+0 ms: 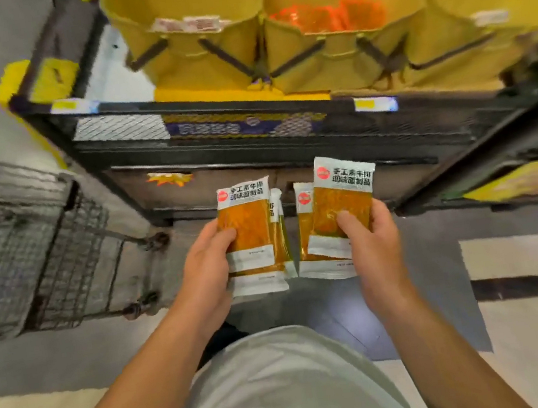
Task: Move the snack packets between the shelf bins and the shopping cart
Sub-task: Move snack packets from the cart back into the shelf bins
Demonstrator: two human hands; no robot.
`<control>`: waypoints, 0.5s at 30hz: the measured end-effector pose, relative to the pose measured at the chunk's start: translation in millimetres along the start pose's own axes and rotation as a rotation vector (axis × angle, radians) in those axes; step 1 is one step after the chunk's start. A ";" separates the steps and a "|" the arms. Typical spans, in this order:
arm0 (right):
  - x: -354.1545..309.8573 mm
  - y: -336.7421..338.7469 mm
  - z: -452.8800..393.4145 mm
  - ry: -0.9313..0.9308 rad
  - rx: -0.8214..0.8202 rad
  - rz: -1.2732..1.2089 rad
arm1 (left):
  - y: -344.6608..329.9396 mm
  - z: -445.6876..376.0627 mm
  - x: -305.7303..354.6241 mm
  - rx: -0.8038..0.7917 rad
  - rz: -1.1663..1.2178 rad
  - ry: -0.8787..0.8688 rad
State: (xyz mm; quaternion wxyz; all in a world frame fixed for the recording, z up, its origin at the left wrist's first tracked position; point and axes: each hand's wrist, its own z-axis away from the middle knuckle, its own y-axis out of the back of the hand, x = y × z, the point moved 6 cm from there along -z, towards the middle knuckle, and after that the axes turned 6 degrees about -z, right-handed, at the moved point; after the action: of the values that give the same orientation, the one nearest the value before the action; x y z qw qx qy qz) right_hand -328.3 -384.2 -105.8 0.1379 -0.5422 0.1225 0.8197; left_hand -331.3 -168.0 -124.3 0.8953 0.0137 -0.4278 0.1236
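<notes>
The left hand (205,268) grips a fanned stack of orange packets (250,237), thumb pressed on the front; the right hand (371,241) grips another stack (338,214) likewise. Each white header reads 手工素牛排 调味面制品 beside a red round logo. Yellow bins (194,51) stand above; the cart (43,256) stands left.

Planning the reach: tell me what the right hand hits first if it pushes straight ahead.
Probably the black shelf frame just beyond the packets that the right hand grips; the yellow bins sit higher. Depth is unclear.
</notes>
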 end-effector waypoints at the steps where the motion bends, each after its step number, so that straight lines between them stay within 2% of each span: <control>1: -0.5 14.3 -2.3 -0.001 0.022 -0.022 | -16.3 1.3 2.5 -0.031 -0.021 -0.007; 9: -16.1 95.8 -33.0 0.000 0.212 -0.170 | -127.2 -14.9 28.8 -0.221 -0.176 -0.040; 15: -52.2 132.2 -88.6 0.057 0.359 -0.165 | -202.1 -56.8 69.4 -0.346 -0.181 -0.048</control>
State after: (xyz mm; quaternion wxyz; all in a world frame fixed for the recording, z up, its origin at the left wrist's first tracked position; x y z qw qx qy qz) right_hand -280.4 -543.3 -84.8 0.2956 -0.5400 0.2257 0.7550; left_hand -199.0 -342.0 -90.5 0.8813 -0.0988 -0.4610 -0.0331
